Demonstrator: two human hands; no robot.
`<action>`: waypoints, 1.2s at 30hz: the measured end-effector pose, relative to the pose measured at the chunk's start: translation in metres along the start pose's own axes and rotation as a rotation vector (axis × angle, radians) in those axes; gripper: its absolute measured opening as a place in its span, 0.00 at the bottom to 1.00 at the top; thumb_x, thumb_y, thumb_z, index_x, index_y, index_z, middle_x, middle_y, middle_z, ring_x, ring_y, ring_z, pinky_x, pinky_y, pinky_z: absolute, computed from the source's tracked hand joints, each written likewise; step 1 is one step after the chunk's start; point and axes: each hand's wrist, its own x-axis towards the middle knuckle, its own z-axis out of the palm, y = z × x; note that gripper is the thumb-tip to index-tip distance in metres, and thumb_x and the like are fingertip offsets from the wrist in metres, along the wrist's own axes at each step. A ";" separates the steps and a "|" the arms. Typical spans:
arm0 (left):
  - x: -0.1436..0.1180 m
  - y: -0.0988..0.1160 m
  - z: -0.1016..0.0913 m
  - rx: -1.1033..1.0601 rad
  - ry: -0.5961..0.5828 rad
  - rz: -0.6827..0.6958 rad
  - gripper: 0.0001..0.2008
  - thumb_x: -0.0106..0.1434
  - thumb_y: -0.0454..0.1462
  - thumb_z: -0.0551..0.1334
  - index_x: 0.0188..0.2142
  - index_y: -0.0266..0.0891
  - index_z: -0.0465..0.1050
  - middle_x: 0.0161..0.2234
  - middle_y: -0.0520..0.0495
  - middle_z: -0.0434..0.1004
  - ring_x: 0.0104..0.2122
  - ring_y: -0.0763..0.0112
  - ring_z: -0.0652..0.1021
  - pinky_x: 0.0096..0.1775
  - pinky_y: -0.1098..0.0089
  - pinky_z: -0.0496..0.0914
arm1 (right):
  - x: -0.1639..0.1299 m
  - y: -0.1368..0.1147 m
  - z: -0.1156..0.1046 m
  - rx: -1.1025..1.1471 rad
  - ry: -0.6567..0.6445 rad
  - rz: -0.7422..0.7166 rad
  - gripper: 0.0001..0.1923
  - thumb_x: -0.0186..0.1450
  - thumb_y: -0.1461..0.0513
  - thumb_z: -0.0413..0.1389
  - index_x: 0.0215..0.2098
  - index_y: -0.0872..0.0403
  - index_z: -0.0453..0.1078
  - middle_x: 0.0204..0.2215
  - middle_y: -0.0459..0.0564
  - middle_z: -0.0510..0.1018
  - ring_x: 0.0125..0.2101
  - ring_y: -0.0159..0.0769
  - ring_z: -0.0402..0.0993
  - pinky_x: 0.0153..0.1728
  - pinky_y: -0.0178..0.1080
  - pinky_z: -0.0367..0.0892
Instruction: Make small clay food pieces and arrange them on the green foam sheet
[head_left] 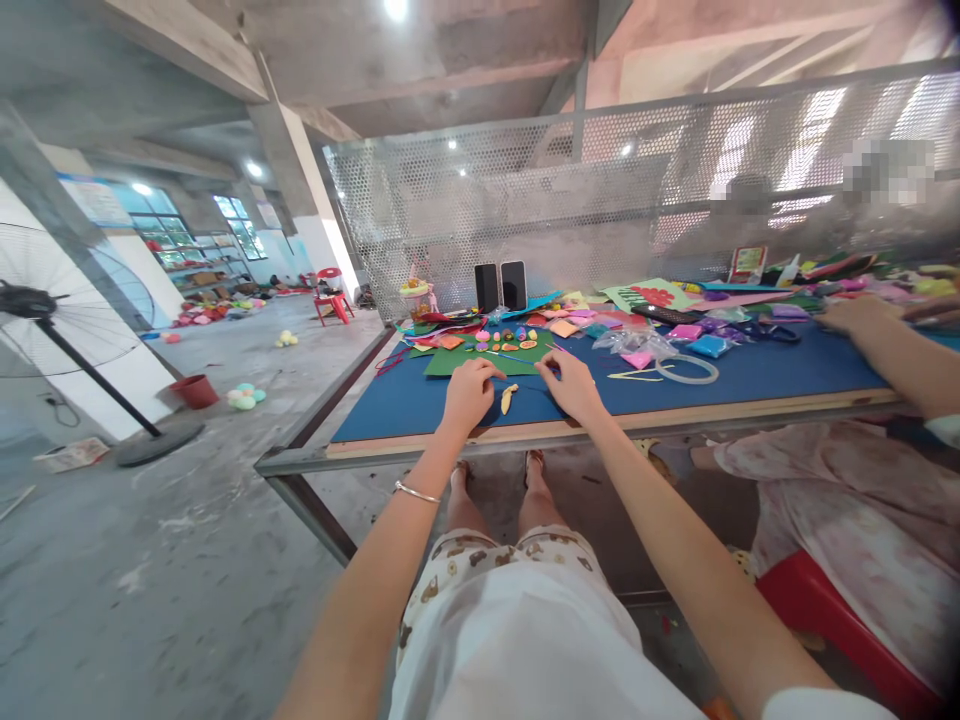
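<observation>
My left hand rests at the front of the blue tabletop, its fingers curled and close together. Opposite it, my right hand has thumb and fingertips brought together. A faint thin dark line runs between the two sets of fingertips; what they hold is too small to make out. Just below this gap lies a small yellow clay piece, shaped like a banana. Beyond my hands, several small coloured clay shapes sit on a green sheet. A slim blue stick also lies there.
Two phones stand upright behind the sheet, near a lidded cup. Clay packets, a clear ring and plastic bags lie to the right. A co-worker's arm reaches over the table there. A perforated metal screen stands behind.
</observation>
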 end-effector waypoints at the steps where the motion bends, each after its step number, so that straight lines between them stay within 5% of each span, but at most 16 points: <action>1: 0.000 0.000 0.000 0.006 -0.022 0.013 0.19 0.57 0.25 0.51 0.38 0.41 0.77 0.40 0.47 0.76 0.42 0.65 0.72 0.45 0.65 0.64 | 0.002 0.003 -0.005 -0.012 0.019 0.015 0.09 0.66 0.59 0.47 0.33 0.54 0.66 0.32 0.50 0.75 0.33 0.36 0.70 0.35 0.34 0.62; 8: 0.001 -0.001 0.008 0.042 -0.176 0.059 0.21 0.60 0.27 0.51 0.47 0.46 0.74 0.49 0.50 0.73 0.47 0.64 0.69 0.44 0.65 0.63 | 0.018 0.047 -0.040 -0.194 0.093 0.183 0.07 0.62 0.61 0.51 0.33 0.56 0.69 0.31 0.55 0.75 0.32 0.42 0.70 0.33 0.39 0.61; 12: 0.002 -0.001 0.007 0.035 -0.216 0.052 0.20 0.61 0.27 0.49 0.43 0.46 0.76 0.48 0.51 0.73 0.46 0.65 0.70 0.45 0.66 0.63 | 0.018 0.059 -0.043 -0.265 0.038 0.217 0.06 0.58 0.65 0.53 0.29 0.57 0.72 0.30 0.56 0.75 0.34 0.45 0.70 0.35 0.42 0.62; 17: 0.001 0.000 0.003 0.009 -0.187 0.019 0.20 0.58 0.25 0.49 0.39 0.43 0.75 0.46 0.50 0.74 0.44 0.67 0.71 0.45 0.67 0.64 | 0.005 0.031 -0.033 -0.259 0.005 0.127 0.16 0.61 0.67 0.47 0.43 0.57 0.74 0.43 0.58 0.73 0.44 0.46 0.67 0.45 0.45 0.62; 24: 0.002 -0.004 0.009 -0.002 -0.162 -0.019 0.21 0.56 0.25 0.50 0.37 0.44 0.78 0.45 0.50 0.75 0.43 0.65 0.72 0.46 0.65 0.66 | -0.016 -0.018 0.003 -0.188 -0.275 -0.073 0.19 0.62 0.65 0.48 0.47 0.53 0.74 0.48 0.53 0.74 0.47 0.45 0.66 0.49 0.44 0.62; 36: 0.003 -0.009 0.009 -0.006 -0.104 -0.101 0.19 0.57 0.26 0.50 0.32 0.42 0.79 0.39 0.49 0.77 0.40 0.66 0.73 0.45 0.67 0.67 | -0.012 -0.033 0.011 -0.144 -0.367 -0.134 0.19 0.63 0.65 0.46 0.46 0.52 0.75 0.46 0.52 0.74 0.47 0.42 0.66 0.50 0.42 0.61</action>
